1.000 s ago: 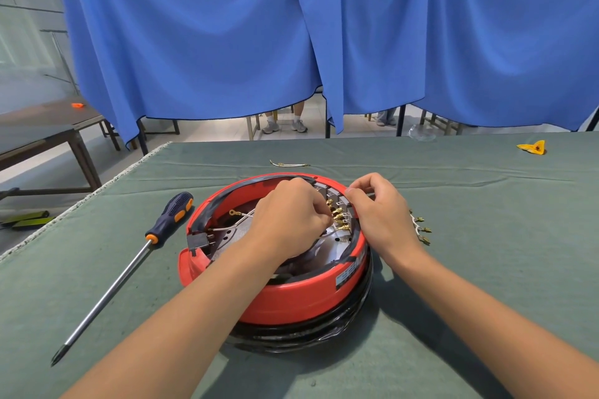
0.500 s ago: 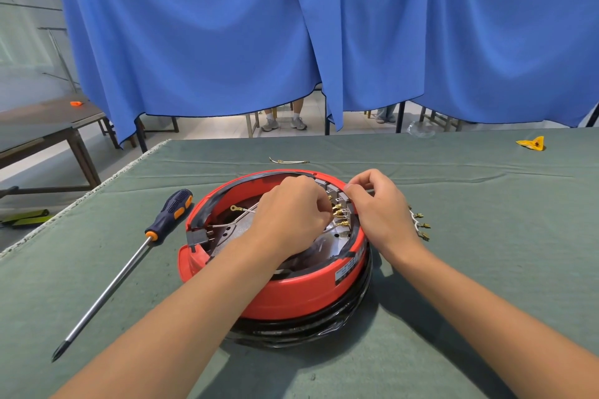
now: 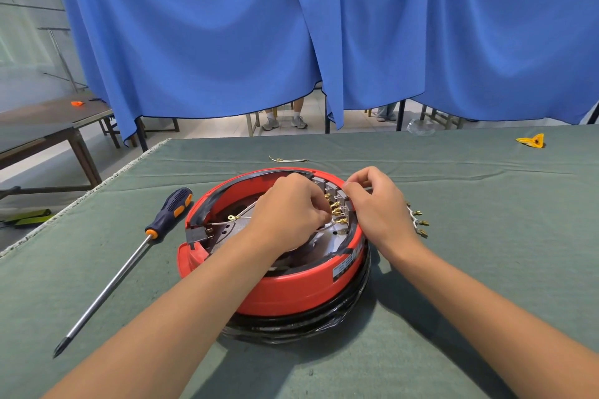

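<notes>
Left hand [image 3: 288,210] fingers curled over brass terminals [image 3: 337,211], grip hidden, cannot tell; right hand [image 3: 377,204] fingers pinch thin wire [image 3: 368,187].

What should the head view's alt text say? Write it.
A person's left hand and right hand work at brass terminals inside an opened red appliance on a green table, the right pinching a wire. A screwdriver lies left of it; blue curtains hang behind.

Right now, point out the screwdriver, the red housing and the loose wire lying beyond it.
screwdriver [image 3: 170,212]: head view, on its dark blue handle.
red housing [image 3: 291,288]: head view, on its near outer wall.
loose wire [image 3: 285,160]: head view, on the middle of the strand.
</notes>
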The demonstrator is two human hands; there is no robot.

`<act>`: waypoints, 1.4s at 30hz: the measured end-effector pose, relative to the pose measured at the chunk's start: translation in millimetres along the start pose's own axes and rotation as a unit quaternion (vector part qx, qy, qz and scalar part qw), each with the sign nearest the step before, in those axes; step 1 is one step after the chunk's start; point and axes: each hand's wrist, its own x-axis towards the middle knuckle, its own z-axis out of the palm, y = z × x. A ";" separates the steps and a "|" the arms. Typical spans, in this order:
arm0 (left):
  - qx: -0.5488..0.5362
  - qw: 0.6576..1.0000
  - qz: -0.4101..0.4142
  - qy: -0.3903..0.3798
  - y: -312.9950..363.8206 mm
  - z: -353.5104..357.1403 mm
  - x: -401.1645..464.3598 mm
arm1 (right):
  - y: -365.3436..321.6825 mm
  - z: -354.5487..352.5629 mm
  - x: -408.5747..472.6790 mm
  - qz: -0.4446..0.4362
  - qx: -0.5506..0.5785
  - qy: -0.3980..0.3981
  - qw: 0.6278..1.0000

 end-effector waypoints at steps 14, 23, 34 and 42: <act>0.002 0.989 0.023 0.145 -2.5 -2.1 -0.4 | -3.7 -9.4 4.3 -0.073 -0.062 -0.034 0.995; -0.034 0.994 0.025 0.101 -4.3 -1.4 1.0 | -7.2 -9.0 1.8 -0.052 -0.026 -0.059 0.997; -0.061 0.997 -0.004 0.041 -7.1 -1.8 2.0 | -5.1 -6.4 1.2 -0.068 -0.051 -0.033 0.996; 0.017 1.000 -0.008 0.007 -3.7 3.0 3.1 | -1.9 -3.7 2.1 -0.042 -0.033 -0.019 0.998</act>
